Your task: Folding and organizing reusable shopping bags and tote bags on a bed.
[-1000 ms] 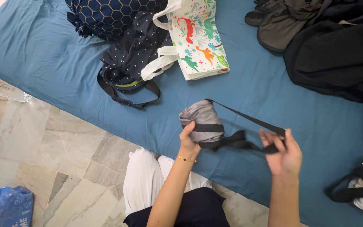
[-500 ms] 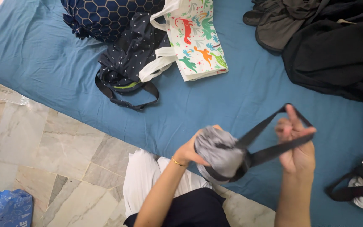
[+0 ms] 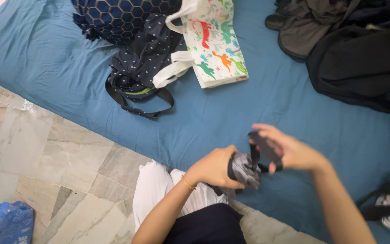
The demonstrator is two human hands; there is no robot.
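Left hand (image 3: 214, 168) was clenched around a grey rolled bundle (image 3: 244, 169), fingers curled closed over it. Right hand (image 3: 290, 151) gripped a black strap (image 3: 263, 147) running from the bundle, fingers partly bent, thumb pressing the strap. The bundle sat between both hands, above the near edge of the blue mattress (image 3: 267, 104). Farther up the mattress lay a white bag (image 3: 213, 45) printed with colourful dinosaurs, beside a dark dotted bag (image 3: 141, 68). Left of the mattress, on the floor, lay a clear bottle (image 3: 1, 96) with a green label.
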